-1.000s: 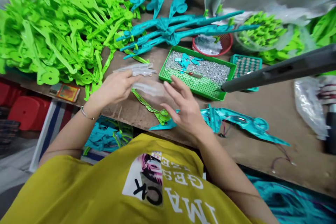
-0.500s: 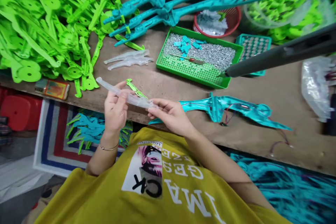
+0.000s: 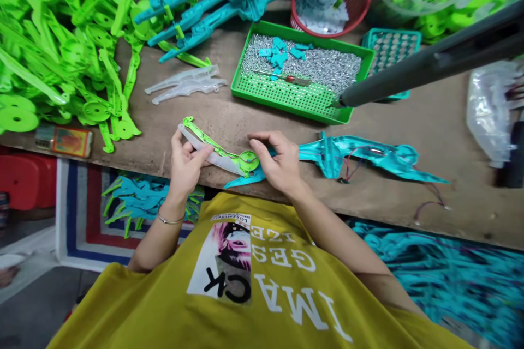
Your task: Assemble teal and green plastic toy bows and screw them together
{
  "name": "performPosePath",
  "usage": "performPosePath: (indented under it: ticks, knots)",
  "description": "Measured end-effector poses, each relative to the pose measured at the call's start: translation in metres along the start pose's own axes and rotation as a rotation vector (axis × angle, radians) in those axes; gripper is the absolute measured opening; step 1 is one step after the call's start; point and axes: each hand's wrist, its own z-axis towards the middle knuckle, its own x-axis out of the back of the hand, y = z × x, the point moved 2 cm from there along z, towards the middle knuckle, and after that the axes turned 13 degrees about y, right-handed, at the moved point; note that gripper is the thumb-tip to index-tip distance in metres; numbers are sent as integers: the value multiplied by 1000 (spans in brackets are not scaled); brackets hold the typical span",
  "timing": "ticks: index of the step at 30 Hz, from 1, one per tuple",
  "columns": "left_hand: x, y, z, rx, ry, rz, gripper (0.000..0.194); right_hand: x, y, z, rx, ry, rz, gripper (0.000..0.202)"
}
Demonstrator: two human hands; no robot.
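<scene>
My left hand (image 3: 186,162) is closed, pinching a translucent white plastic strip (image 3: 225,162) between thumb and fingers. The strip lies along the near side of a slim bright-green plastic arm (image 3: 210,145) with a round disc end, partly covering it. A thin wire shows near the disc. My right hand (image 3: 282,162) is beside the disc, over the left part of a teal bow-shaped plastic shell (image 3: 356,147). Its thumb and forefinger reach out with tips slightly apart, and I see nothing between them; its other fingers are hidden. Wires run along the shell.
Behind my hands sit loose translucent strips (image 3: 186,84) and a green tray (image 3: 290,103) of screws holding a screwdriver (image 3: 292,79). Green parts (image 3: 53,38) are heaped left, teal shells (image 3: 241,0) stacked behind. A dark grey bar (image 3: 429,60) slants in from the right.
The translucent strip has come down alongside the green arm, still in my left hand. My right hand has let go of the strip's end and shifted right. The view has moved slightly.
</scene>
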Motion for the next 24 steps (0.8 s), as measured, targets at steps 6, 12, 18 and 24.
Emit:
performPosePath:
  ticks: [6, 12, 18, 24]
  knots:
    - [-5, 3, -3, 8, 30, 31, 90, -1, -6, 2, 130, -186, -92, 20]
    - [-2, 4, -2, -42, 66, 201, 107, 1, -7, 1, 262, -436, -110, 33]
    - [6, 18, -1, -374, 35, 653, 87, 0, -2, -1, 329, -473, -153, 40]
    - [7, 18, -1, -534, 46, 731, 82, -2, -5, 1, 328, -471, -158, 35]
